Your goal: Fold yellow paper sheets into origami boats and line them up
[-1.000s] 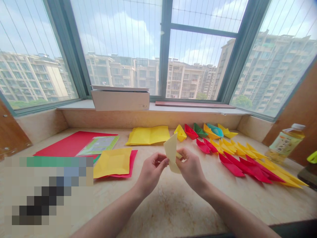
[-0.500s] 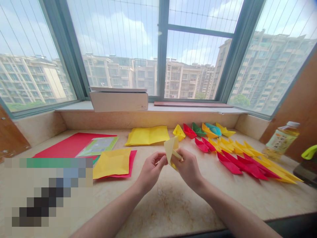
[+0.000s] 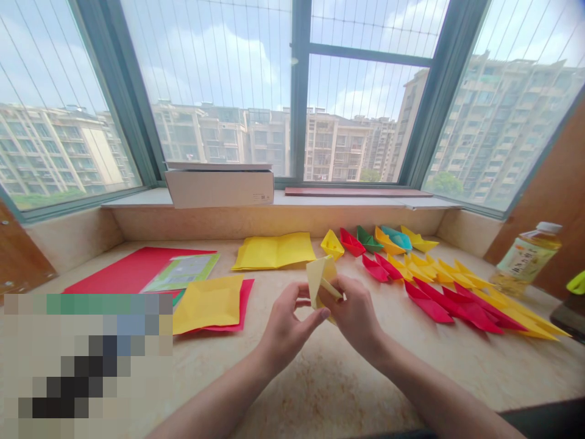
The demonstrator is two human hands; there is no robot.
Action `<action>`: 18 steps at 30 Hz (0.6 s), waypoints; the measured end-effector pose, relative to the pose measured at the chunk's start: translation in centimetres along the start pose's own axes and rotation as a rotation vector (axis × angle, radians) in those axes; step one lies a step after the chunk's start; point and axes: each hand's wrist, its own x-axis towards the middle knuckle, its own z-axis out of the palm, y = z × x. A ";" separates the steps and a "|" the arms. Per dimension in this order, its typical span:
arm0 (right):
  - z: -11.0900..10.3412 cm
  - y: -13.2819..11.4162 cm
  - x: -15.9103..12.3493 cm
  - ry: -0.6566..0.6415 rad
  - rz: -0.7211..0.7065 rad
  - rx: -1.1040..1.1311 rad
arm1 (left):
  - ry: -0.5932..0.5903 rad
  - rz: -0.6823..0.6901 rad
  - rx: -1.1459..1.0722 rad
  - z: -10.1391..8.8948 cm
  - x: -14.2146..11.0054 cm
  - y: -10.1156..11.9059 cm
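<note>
A partly folded yellow paper boat (image 3: 319,275) is held up in front of me, with a pale pointed flap standing and a rolled-looking edge sticking out to the right. My right hand (image 3: 359,311) grips it from the right, fingers curled around its lower part. On the other side, my left hand (image 3: 292,320) has its fingers against the paper's left side. Its thumb reaches across below, close to the lower edge. The underside of the paper is mostly hidden by the fingers. Just behind it stands a small yellow paper boat (image 3: 332,244).
Colourful paper boats (image 3: 351,242) line the back right, with red folded pieces (image 3: 470,308) and yellow ones before them. A drink bottle (image 3: 525,259) stands far right. Yellow sheets (image 3: 274,250), a yellow square (image 3: 210,302) and red paper (image 3: 123,268) lie leftward. A white box (image 3: 222,188) sits on the sill.
My left thumb has spread away from its fingers and moved right, below the paper. The paper and my right hand have shifted slightly right and down in view.
</note>
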 end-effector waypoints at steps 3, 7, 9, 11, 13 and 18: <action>-0.1 0.2 0.1 -0.030 -0.135 -0.067 | -0.014 -0.038 -0.070 -0.4 0.5 -0.3; -0.3 0.0 0.1 -0.031 -0.246 0.001 | 0.033 -0.130 -0.192 -1.3 1.2 -1.0; -0.6 -0.2 0.1 -0.022 -0.288 0.062 | 0.096 -0.174 -0.194 -1.7 1.5 -1.5; -0.9 -0.2 0.2 -0.009 -0.333 0.094 | 0.168 -0.199 -0.106 -2.1 1.8 -2.0; -1.1 0.1 0.4 0.005 -0.365 0.099 | 0.190 -0.196 0.015 -2.6 2.0 -2.3; -0.3 1.2 0.6 -0.017 -0.344 0.118 | 0.138 -0.113 0.210 -3.8 2.4 -2.6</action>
